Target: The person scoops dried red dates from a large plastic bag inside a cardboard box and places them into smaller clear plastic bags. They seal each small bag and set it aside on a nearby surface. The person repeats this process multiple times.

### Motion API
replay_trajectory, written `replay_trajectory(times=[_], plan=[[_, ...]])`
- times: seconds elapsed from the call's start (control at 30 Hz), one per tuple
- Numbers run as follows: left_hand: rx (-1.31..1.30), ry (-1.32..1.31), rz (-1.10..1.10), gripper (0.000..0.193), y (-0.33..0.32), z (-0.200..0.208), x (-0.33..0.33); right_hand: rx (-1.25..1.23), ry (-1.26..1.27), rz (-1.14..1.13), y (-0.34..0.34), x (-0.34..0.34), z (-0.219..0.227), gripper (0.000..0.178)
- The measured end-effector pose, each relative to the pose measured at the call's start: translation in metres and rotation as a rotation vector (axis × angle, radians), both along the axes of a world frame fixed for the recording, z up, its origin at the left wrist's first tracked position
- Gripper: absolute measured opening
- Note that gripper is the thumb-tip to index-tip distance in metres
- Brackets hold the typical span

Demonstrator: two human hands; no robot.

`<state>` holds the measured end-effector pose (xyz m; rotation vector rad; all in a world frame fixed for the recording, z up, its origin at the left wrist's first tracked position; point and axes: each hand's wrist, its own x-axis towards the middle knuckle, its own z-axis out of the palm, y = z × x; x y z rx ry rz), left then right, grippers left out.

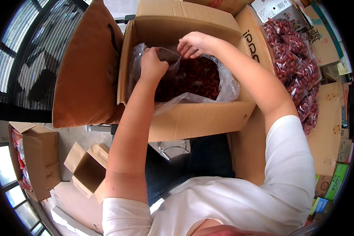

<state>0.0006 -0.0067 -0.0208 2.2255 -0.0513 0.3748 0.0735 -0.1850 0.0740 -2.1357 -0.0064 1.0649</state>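
Observation:
A large cardboard box stands open before me, lined with a clear plastic liner. Inside lie many small dark red fruits that look like dried dates. My left hand is closed on a clear plastic bag at the left part of the opening. Above the fruits, my right hand has its fingers loosely bent and apart, close to the bag's edge. Whether its fingertips touch that edge I cannot tell.
Several filled clear bags of red fruits lie on cardboard to the right. A brown cushion rises left of the box. On the floor at left are a small open carton and a taller box with red packets.

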Motion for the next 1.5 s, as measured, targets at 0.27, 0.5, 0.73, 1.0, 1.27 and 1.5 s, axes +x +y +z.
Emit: replay_trajectory(times=[0.27, 0.5, 0.73, 1.0, 1.27, 1.5], plan=[[-0.364, -0.121, 0.089, 0.040, -0.005, 0.019, 0.001, -0.157, -0.033, 0.568, 0.005, -0.006, -0.174, 0.037], [-0.487, -0.065, 0.141, 0.042, -0.006, 0.035, -0.006, 0.337, -0.414, 0.418, 0.064, 0.002, -0.314, 0.061], [-0.485, -0.034, 0.168, 0.041, -0.004, 0.029, -0.007, 0.596, -0.207, 0.384, 0.085, -0.031, -0.269, 0.066], [-0.375, -0.120, 0.141, 0.041, -0.010, 0.029, -0.005, 0.633, 0.127, 0.258, 0.092, -0.072, -0.250, 0.063], [-0.325, -0.097, 0.161, 0.043, -0.007, 0.029, -0.008, 0.720, 0.194, 0.231, 0.089, -0.074, -0.227, 0.056], [-0.349, -0.056, 0.161, 0.042, -0.007, 0.032, -0.011, 0.764, 0.237, 0.218, 0.086, -0.075, -0.220, 0.050]])
